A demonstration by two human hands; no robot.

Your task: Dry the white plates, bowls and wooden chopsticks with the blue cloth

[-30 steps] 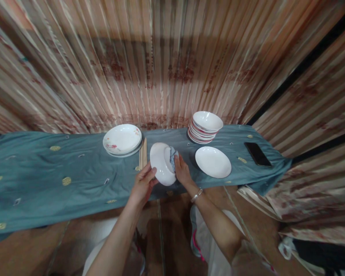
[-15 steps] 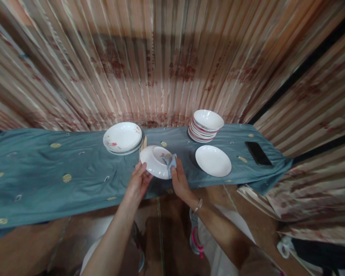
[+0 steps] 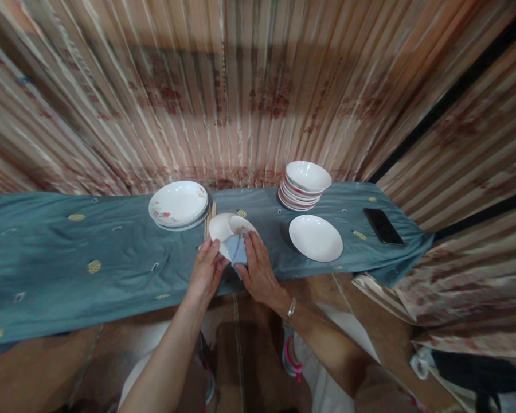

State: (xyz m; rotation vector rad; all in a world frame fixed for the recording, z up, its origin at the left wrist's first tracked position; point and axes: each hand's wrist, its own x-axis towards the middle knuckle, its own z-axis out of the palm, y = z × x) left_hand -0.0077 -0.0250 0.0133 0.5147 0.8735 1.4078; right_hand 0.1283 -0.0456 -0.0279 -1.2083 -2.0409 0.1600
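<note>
A white plate [image 3: 219,225] is held up over the table's front part, its underside with the foot ring facing me. My left hand [image 3: 207,268] grips its lower left rim, thumb on the near face. In my right hand [image 3: 258,267] is a light blue cloth [image 3: 237,250], pressed against the plate's lower right part and covering some of it. Just behind the plate lie several wooden chopsticks [image 3: 212,211], partly hidden by it.
The narrow table has a teal cloth [image 3: 124,258]. At left stands a stack of flower-patterned plates [image 3: 178,203]. To the right are a stack of bowls [image 3: 306,178], a single white plate [image 3: 316,238] and a black phone [image 3: 383,226]. Pleated curtains [image 3: 249,86] hang behind.
My right hand has moved left with the cloth, from the plate's right edge across its underside. The cloth now covers more of the plate. My left hand keeps its hold.
</note>
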